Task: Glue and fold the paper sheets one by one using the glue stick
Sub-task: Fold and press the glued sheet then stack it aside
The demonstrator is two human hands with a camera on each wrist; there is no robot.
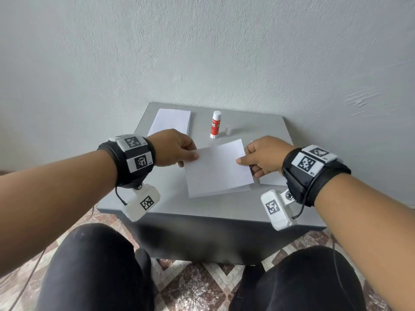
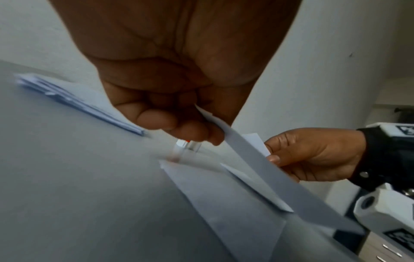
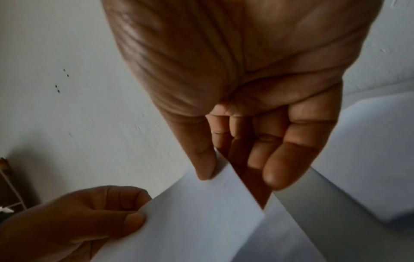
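both hands up on the folding paper sheet (image 1: pixel 216 167) now, left hand (image 1: pixel 174 149) pinching its far-left corner, right hand (image 1: pixel 263 158) pinching the far-right one, the flap lifted over the half lying on the grey table (image 1: pixel 202 212). risk here: if one corner comes down ahead of the other, the edges land skewed and the glue, i'd guess, fixes it crooked. the glue stick (image 1: pixel 215 124) stands uncapped just beyond, easy to knock over, its cap (image 1: pixel 228 130) beside it.

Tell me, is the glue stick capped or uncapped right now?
Uncapped. The glue stick stands upright with its white tip bare, and its clear cap sits apart beside it on the table.
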